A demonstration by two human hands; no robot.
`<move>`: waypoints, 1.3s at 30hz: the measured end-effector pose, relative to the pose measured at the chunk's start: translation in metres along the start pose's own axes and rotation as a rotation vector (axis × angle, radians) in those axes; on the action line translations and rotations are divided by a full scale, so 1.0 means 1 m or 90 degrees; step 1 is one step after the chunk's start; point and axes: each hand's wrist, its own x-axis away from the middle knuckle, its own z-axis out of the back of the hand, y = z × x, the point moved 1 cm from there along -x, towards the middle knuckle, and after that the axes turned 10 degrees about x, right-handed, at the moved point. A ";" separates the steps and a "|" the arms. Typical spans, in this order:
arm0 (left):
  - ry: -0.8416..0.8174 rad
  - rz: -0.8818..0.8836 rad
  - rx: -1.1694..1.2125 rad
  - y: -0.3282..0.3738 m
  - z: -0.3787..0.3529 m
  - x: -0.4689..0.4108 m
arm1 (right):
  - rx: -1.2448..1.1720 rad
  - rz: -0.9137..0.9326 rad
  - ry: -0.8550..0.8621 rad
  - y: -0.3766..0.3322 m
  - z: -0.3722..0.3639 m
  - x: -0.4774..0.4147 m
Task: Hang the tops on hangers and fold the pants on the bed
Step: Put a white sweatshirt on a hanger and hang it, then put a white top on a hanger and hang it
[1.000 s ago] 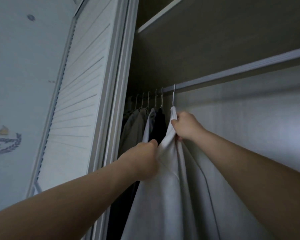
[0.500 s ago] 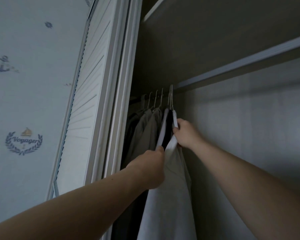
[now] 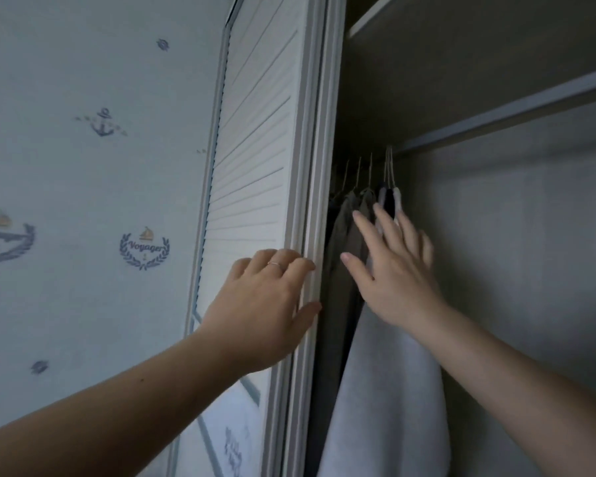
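Note:
A white top (image 3: 389,401) hangs on a hanger from the closet rail, pushed up against several darker tops (image 3: 350,235) at the left end. Their thin hanger hooks (image 3: 388,166) bunch together on the rail. My right hand (image 3: 393,266) is in front of the white top's shoulder with fingers straight and spread, holding nothing. My left hand (image 3: 265,304) lies flat on the edge of the white louvered closet door (image 3: 255,173), fingers relaxed, thumb at the door's edge. No pants are in view.
The closet rail (image 3: 503,108) runs up to the right under a shelf (image 3: 461,46). The closet's back wall (image 3: 516,253) is bare to the right of the clothes. Wallpaper with anchors and a "Voyager" emblem (image 3: 144,247) covers the wall on the left.
Both hands have let go of the white top, which now hangs packed against the other clothes. My left hand moved left onto the door edge; my right hand opened.

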 end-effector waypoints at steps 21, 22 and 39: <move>-0.146 0.518 -0.140 -0.125 0.288 0.611 | -0.414 0.402 -0.254 -0.546 0.133 0.307; -0.156 0.561 -0.148 -0.124 0.300 0.641 | -0.437 0.427 -0.271 -0.571 0.138 0.320; -0.075 1.157 -0.160 -0.129 0.404 0.997 | -0.653 0.827 -0.499 -0.946 0.151 0.481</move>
